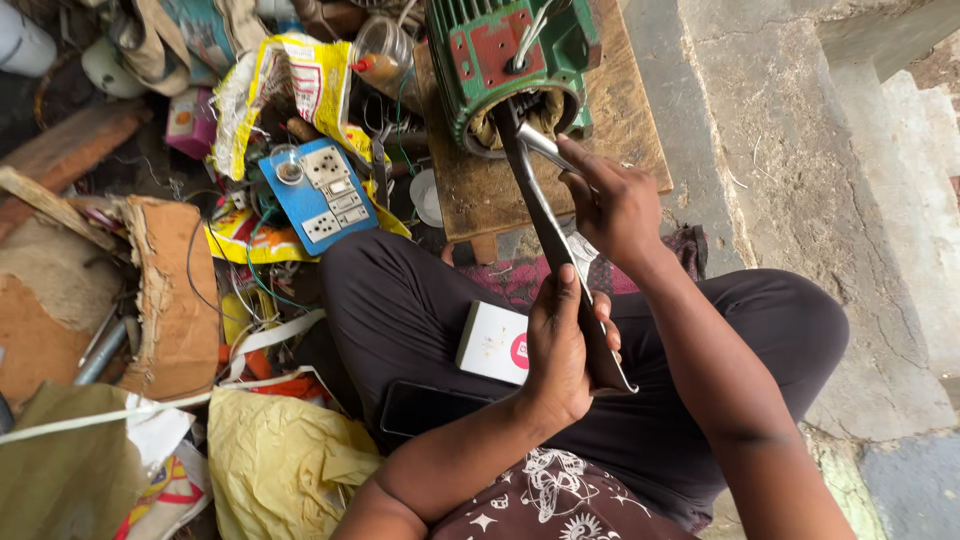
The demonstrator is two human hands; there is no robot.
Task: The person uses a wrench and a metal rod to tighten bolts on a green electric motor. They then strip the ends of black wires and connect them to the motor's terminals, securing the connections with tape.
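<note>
a long flat metal bar (555,250) is held by both hands, its far end pushed into the open mouth of a green electric motor (510,65) and its near end reaching back over the lap. the left hand (558,345) is clamped around the near part of the bar, thumb laid along its upper face. the right hand (610,205) is closed on a shiny metal rod-like tool (545,145), a finger stretched along it; the tip of this tool is set at the motor's rim, just beside the bar. the motor is stood on a worn wooden board (620,120), near the board's front edge, with bare wood left open to the right of the motor. beyond that edge of the board, bare concrete floor (800,180) is seen, with a step rising further out. to the left of the motor, the ground is crowded: a blue switchboard with sockets (320,195), a yellow printed bag (290,85), a glass jar (385,55), torn cardboard (165,290) and loose wires are packed close together. nearer than the motor, a white box (495,342) and a dark phone (425,408) are rested on the dark trousers, just beside the left hand.
</note>
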